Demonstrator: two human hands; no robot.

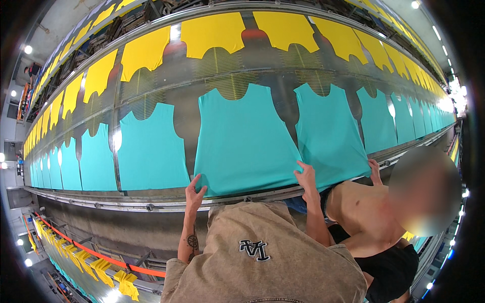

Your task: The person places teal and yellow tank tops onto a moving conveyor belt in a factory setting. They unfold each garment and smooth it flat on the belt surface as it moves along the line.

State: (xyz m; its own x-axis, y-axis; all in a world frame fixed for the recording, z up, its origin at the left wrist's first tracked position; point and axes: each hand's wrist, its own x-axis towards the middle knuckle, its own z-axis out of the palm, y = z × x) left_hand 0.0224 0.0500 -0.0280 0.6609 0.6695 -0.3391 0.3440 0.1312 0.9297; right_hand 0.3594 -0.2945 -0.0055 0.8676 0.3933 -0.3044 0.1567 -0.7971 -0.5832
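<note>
My left hand (196,188) is at the lower left corner of a broad, turquoise, sleeveless shirt-shaped cloth panel (242,144), its forefinger up along the side edge and its thumb spread toward the hem. My right hand (306,175) is at the lower right corner, fingers partly bent and touching the cloth. I cannot tell whether either hand pinches the fabric or only presses on it. The panel lies right in front of me, flat over most of its length, on a long, grey, metallic surface (177,83), its scooped neckline pointing away from me and its hem by the near edge, above a pale metal rail (151,206).

Just beside it on my right lies a matching turquoise cloth panel (328,134); the hand of a bare-chested co-worker (375,172) is at its lower right corner. On my left lies another flat turquoise shirt-shaped panel (152,151). Across the surface runs a row of bright yellow shirt-shaped cloth panels (213,31), necklines facing me. Behind me to the left, a straight orange-red rail (111,258) passes near small yellow cloth pieces (103,272).
</note>
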